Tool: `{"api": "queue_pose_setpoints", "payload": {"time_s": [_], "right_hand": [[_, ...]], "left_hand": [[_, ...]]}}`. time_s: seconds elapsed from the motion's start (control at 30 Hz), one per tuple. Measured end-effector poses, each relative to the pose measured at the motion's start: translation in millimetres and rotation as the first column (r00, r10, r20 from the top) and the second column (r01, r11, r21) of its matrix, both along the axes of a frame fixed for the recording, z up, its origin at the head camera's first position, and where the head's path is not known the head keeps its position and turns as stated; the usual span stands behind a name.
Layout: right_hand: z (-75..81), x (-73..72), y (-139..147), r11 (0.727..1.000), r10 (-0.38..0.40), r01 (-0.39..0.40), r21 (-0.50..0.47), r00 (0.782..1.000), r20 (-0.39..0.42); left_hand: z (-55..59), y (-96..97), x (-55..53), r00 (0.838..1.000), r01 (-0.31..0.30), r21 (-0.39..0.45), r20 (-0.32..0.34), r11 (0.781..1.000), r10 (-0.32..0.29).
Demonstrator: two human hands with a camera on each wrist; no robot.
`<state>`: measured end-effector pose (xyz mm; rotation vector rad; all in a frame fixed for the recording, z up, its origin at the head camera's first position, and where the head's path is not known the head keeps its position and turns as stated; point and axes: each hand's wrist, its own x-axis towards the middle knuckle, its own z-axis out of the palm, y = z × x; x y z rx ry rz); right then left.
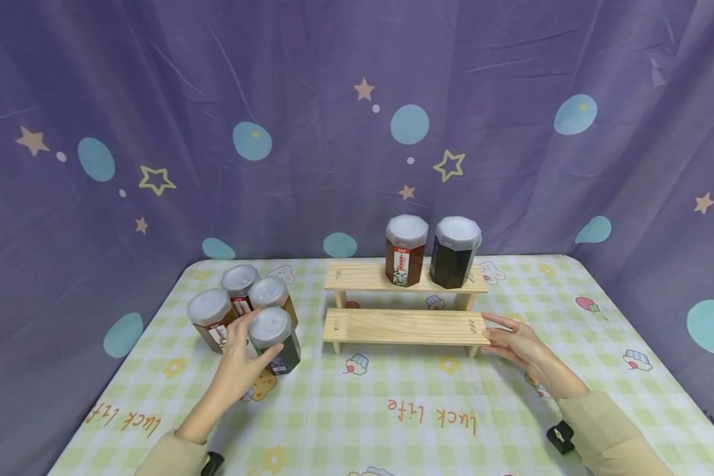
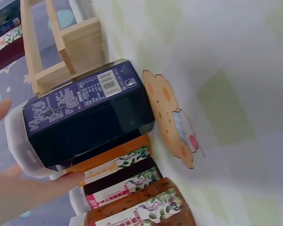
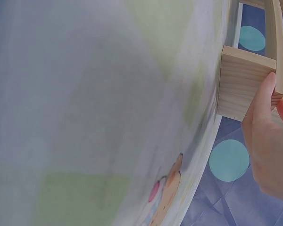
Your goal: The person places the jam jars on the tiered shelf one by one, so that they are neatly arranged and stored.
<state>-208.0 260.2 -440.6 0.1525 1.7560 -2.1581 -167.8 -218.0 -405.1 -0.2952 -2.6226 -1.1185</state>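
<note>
My left hand (image 1: 239,363) spreads its thumb and fingers about the pale lid of a dark octagonal jar (image 1: 284,357). In the left wrist view, this jar (image 2: 92,110) shows a dark blue label with a barcode, and the fingertips are close beside its lid. It stands upright on the cloth, at the front of a cluster of jars. My right hand (image 1: 520,347) pinches the right end of the lower board of a two-tier wooden rack (image 1: 401,326), with fingers on both faces of the board in the right wrist view.
Behind the dark jar stand three more lidded jars, among them an amber one (image 1: 211,324). A red-brown jar (image 1: 406,254) and a black jar (image 1: 452,258) stand on the rack's upper board. A checked cloth (image 1: 333,436) covers the table; a purple curtain (image 1: 321,73) hangs behind.
</note>
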Motion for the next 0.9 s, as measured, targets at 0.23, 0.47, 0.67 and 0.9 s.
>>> {"api": "queue_pose_setpoints", "payload": {"time_s": [0.23,0.47,0.67,0.9], "right_hand": [[-1.4,-0.2,1,1.000,-0.007,0.007,0.009,1.000,0.006],[-2.1,-0.7,1,1.000,-0.002,0.002,0.001,1.000,-0.004],[-0.5,-0.4,-1,1.000,-0.005,0.005,0.007,1.000,0.002],[0.6,0.0,-1,1.000,-0.011,0.011,0.017,1.000,0.007]], "left_hand": [[-4.7,0.4,-2.2,0.999,-0.011,0.075,0.048,0.997,0.008],[-10.3,1.0,-4.0,0.998,-0.036,0.086,0.059,0.996,0.031],[-14.8,3.4,-6.4,0.997,-0.077,0.104,0.032,0.992,0.074],[-19.9,6.3,-8.8,0.992,-0.118,0.126,-0.019,0.985,0.121]]}}
